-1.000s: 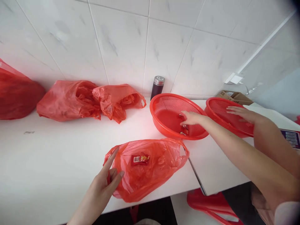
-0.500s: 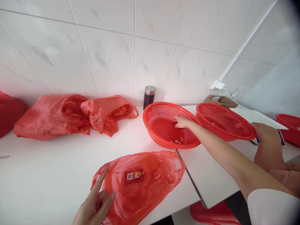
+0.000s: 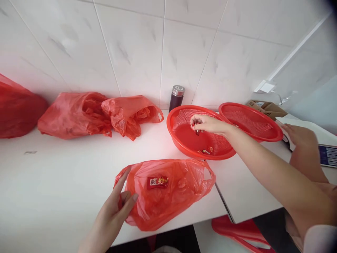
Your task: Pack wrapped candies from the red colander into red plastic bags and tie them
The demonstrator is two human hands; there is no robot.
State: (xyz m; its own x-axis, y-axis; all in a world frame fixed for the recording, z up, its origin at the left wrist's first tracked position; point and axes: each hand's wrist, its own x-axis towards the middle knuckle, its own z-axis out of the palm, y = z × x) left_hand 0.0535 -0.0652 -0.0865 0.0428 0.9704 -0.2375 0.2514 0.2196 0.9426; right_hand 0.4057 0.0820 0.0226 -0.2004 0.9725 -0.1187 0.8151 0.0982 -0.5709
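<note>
Head view, left hand point(image 3: 114, 209): state of the fingers?

Index and thumb stand wide apart at the left side of the bag point(image 3: 184, 191); my other fingers are curled on its red plastic.

Condition of the bag?

It lies on the bench point(image 3: 65, 182) near the front edge, mouth spread. One red packet point(image 3: 158, 182) shows within it.

And your right hand point(image 3: 206, 124)?

Inside the rim of the left basket point(image 3: 188, 140), fingers pinched narrow on at least one small red wrapper point(image 3: 197, 132). Whether that touches the basket's floor, I cannot tell.

Remaining contents of that basket?

A few wrapped pieces point(image 3: 206, 151), low on its near right side; I cannot make out an exact count.

Surroundings?

Behind the left basket, a flask point(image 3: 177, 99) stands upright by the wall point(image 3: 131, 45). The right basket point(image 3: 252, 119) is just beside the left one. A co-worker's hand point(image 3: 298, 135) is near its right rim; contact is unclear. Left of the flask, two crumpled sacks point(image 3: 72, 116) lie side by side along the wall.
</note>
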